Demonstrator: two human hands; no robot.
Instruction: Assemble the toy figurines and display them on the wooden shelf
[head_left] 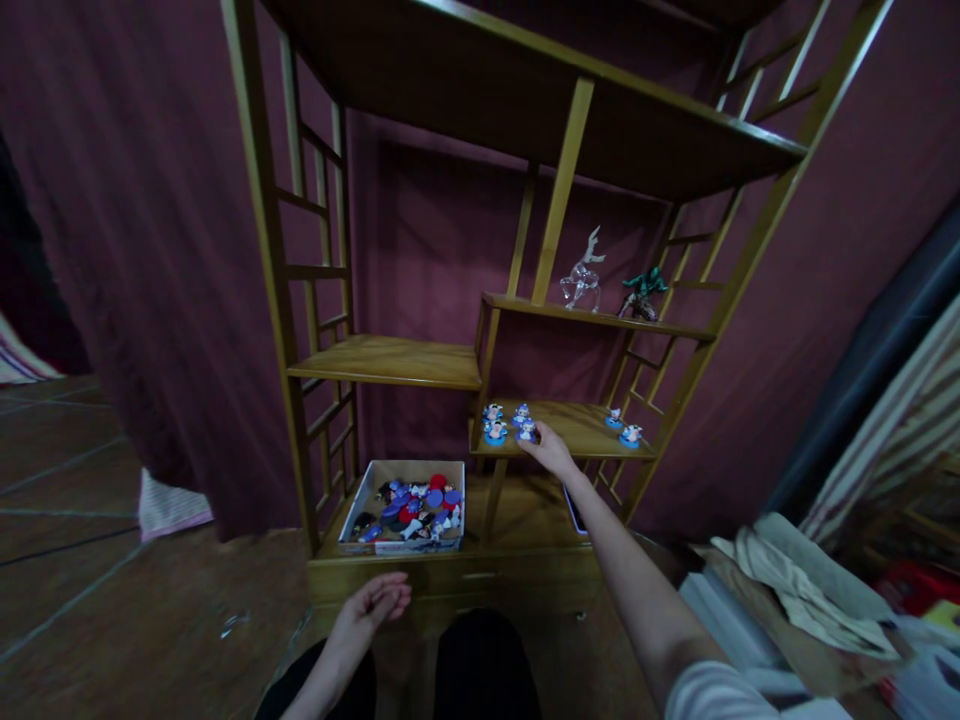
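Your wooden shelf unit (268,250) has a low right shelf (576,428); an open box (418,468) stands left, likely for easy reach. Your left hand (369,607) curls loosely (nothing held); your right hand (551,453) seems to pinch a purple figurine (526,430) near that shelf's front, perhaps steadying it.

From a distance I saw a pale grey sleeve (712,690), short and plain, high up the bare right arm (630,580) behind the right hand (553,455), and black legwear (484,665) rounded over both knees, lower than the left hand (381,598).
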